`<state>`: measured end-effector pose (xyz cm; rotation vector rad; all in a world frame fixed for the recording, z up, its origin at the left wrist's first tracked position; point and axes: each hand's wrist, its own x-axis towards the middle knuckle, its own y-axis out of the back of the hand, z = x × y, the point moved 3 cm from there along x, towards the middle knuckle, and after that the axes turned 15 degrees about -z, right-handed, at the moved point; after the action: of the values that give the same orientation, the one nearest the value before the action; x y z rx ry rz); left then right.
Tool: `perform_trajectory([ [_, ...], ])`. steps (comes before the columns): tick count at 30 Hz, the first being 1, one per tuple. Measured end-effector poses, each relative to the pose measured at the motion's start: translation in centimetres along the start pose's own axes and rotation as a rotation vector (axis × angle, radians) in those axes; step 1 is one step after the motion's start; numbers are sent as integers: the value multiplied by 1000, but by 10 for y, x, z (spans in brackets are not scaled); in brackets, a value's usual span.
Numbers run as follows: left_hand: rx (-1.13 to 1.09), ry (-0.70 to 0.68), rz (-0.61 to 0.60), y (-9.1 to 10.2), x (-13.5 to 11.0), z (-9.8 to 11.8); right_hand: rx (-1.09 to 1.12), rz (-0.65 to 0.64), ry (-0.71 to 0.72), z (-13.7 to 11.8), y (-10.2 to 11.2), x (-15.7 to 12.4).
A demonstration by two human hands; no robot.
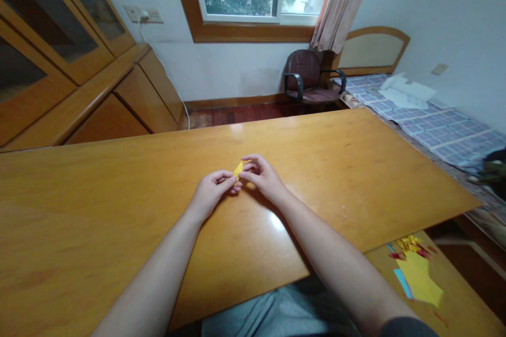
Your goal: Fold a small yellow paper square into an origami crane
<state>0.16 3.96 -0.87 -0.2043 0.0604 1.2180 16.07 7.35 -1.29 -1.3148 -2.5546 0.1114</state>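
A small folded piece of yellow paper [238, 169] is held just above the wooden table [118, 210], near its middle. My left hand [213, 192] pinches the paper's lower end with fingers closed. My right hand [263, 176] pinches its upper right side with thumb and fingertips. Both hands meet over the paper, and most of it is hidden by my fingers.
Low at the right, a stool or side surface [454, 300] carries yellow and blue paper sheets [419, 279] and small folded scraps [411, 246]. Wooden cabinets [79, 73] line the left wall. A dark chair [312, 76] and a bed [435, 121] stand behind the table.
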Motion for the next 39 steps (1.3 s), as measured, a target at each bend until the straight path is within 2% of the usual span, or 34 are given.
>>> perform_trajectory([
  [30,11,14,10,-6,-2,6,53,50,-19,-6,-1,-2],
  [39,9,13,23,-5,-1,4,81,2,-35,-1,-1,-1],
])
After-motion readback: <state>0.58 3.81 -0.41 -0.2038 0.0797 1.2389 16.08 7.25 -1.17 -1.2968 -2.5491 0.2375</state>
